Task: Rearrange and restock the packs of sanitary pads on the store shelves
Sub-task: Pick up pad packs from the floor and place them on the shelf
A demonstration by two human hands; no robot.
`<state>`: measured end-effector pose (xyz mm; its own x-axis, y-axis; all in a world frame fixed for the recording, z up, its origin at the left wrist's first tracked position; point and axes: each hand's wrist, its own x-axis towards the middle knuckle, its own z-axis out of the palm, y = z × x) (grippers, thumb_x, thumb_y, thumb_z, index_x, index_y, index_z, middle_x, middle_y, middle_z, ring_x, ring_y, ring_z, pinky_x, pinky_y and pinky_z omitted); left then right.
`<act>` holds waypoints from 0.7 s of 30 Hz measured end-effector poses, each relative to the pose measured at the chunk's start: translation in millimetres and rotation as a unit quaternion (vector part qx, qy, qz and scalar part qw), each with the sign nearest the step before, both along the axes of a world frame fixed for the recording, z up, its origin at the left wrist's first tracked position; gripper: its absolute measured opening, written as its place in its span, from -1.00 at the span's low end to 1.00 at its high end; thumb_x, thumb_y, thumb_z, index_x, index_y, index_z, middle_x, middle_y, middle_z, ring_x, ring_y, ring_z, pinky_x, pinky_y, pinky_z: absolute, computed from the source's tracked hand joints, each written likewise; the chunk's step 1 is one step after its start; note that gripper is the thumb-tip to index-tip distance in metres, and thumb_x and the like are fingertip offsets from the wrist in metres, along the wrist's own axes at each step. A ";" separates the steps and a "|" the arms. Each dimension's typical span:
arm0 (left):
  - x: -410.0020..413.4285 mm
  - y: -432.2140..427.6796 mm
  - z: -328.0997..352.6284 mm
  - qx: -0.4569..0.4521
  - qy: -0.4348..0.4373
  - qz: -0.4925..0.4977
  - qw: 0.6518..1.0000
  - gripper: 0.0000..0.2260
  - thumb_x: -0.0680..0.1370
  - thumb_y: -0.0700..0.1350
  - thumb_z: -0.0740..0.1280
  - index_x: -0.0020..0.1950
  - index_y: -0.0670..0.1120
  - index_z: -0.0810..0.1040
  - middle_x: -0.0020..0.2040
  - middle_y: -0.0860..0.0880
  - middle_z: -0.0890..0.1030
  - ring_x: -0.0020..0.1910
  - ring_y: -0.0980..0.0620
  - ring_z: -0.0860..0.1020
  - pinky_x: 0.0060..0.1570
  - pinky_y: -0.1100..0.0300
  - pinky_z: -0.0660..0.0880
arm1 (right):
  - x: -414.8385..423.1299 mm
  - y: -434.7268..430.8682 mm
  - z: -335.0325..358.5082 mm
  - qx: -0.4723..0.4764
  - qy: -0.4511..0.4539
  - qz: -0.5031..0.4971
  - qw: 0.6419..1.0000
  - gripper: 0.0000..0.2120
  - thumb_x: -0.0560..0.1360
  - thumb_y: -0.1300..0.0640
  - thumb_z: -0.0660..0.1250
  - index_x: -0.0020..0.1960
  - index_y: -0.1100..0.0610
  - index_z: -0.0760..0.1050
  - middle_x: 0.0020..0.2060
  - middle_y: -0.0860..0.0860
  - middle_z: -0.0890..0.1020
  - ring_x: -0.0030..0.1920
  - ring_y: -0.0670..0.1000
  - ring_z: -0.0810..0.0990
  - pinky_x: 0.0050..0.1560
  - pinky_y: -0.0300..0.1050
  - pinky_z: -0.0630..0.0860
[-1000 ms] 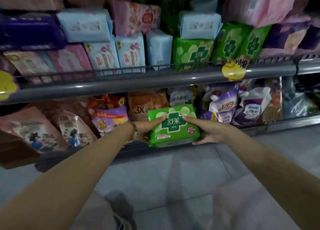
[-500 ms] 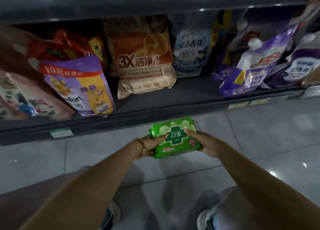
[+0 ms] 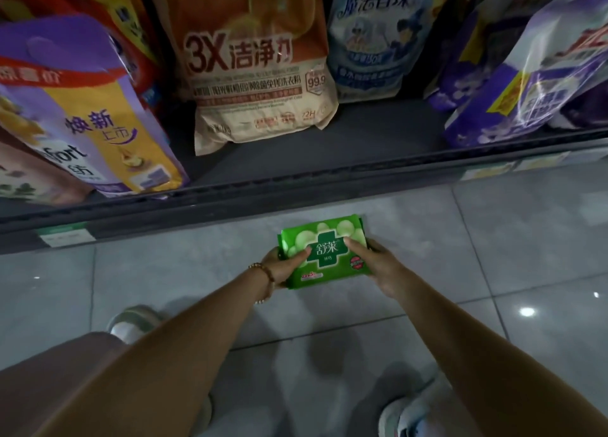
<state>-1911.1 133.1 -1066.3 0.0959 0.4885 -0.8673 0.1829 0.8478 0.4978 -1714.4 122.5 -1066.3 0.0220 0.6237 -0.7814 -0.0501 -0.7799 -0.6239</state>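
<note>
On the far left of the dark grey bottom shelf [image 3: 329,147], a glossy purple and yellow softener pouch [image 3: 82,117] leans at the front edge, with a red bag [image 3: 108,12] partly hidden behind it. Below it, a pale price label [image 3: 65,236] sits on the shelf's front strip. Further right, a tall orange and beige detergent bag printed "3X" [image 3: 260,61] stands upright, set back from the edge.

In front of the shelf, low over the grey tiled floor [image 3: 526,239], is the flat green plastic pack of sanitary pads with a dark green cross [image 3: 324,251], face up and held from both ends. The left hand [image 3: 283,267], a beaded bracelet [image 3: 263,272] on its wrist, grips the pack's left end, with the thumb pressed on the top face and the fingers curled out of sight underneath. The right hand [image 3: 378,265] grips the right end the same way, thumb on top. I cannot tell whether the pack touches the tiles.

Right of the orange bag stands a pale blue pouch with white lettering [image 3: 368,35], and at the far right a purple and white refill pouch [image 3: 526,84] tilts forward. A light-coloured shoe [image 3: 131,321] shows lower left, another [image 3: 411,413] lower right.
</note>
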 end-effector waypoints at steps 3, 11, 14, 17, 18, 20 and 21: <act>-3.2 3.6 -7.7 0.012 0.013 0.013 1.000 -0.77 0.52 -0.04 0.39 0.12 -0.09 0.50 0.18 -0.11 0.59 0.03 -0.04 0.58 0.08 0.08 0.54 | -1.8 2.9 -7.9 -0.002 -0.018 -0.001 1.000 -0.69 0.53 0.13 0.37 0.21 0.26 0.54 0.06 0.23 0.66 0.01 0.16 0.65 0.01 -0.06 0.60; -12.9 9.2 3.3 -0.006 0.073 -0.052 0.996 -0.39 0.51 0.14 0.34 0.44 -0.12 0.26 0.38 -0.09 0.42 0.29 -0.08 0.45 0.15 0.09 0.45 | -4.9 8.8 7.4 -0.029 -0.096 0.033 0.994 -0.43 0.48 0.00 0.43 0.37 0.26 0.39 0.24 0.23 0.56 0.15 0.19 0.59 0.24 0.07 0.50; -21.5 10.6 25.0 0.048 0.174 -0.144 0.973 -0.40 0.58 0.15 0.22 0.49 -0.18 0.20 0.44 -0.16 0.33 0.37 -0.15 0.37 0.31 0.05 0.36 | -1.4 11.4 40.3 -0.033 -0.157 0.089 0.983 -0.36 0.54 0.02 0.35 0.49 0.25 0.19 0.35 0.19 0.42 0.33 0.17 0.44 0.19 -0.10 0.40; -38.1 11.9 62.7 0.097 0.241 -0.263 0.929 -0.49 0.61 0.13 0.14 0.41 -0.20 0.34 0.38 -0.20 0.41 0.31 -0.15 0.42 0.25 0.10 0.36 | 10.7 12.6 75.2 -0.004 -0.227 0.157 0.961 -0.40 0.58 0.04 0.30 0.49 0.26 0.18 0.38 0.13 0.38 0.38 0.15 0.37 0.16 -0.12 0.36; -43.1 12.6 76.9 0.108 0.250 -0.289 0.918 -0.51 0.61 0.13 0.15 0.40 -0.18 0.36 0.36 -0.19 0.43 0.30 -0.15 0.42 0.24 0.11 0.36 | 14.6 11.9 90.2 0.007 -0.255 0.187 0.948 -0.40 0.58 0.02 0.29 0.50 0.24 0.18 0.42 0.15 0.35 0.40 0.15 0.36 0.24 -0.10 0.34; -50.3 15.1 111.2 0.136 0.257 -0.322 0.901 -0.54 0.60 0.12 0.18 0.37 -0.15 0.38 0.34 -0.17 0.44 0.29 -0.15 0.43 0.23 0.10 0.37 | 21.6 10.5 126.3 0.025 -0.284 0.239 0.928 -0.41 0.58 -0.01 0.28 0.50 0.21 0.20 0.46 0.15 0.32 0.40 0.14 0.35 0.30 -0.10 0.31; -51.7 16.7 131.3 0.155 0.257 -0.335 0.893 -0.59 0.60 0.10 0.19 0.31 -0.14 0.42 0.27 -0.17 0.48 0.27 -0.16 0.45 0.20 0.10 0.39 | 24.9 9.8 147.5 0.038 -0.295 0.262 0.918 -0.42 0.57 -0.01 0.29 0.50 0.19 0.22 0.46 0.13 0.32 0.40 0.12 0.36 0.30 -0.12 0.31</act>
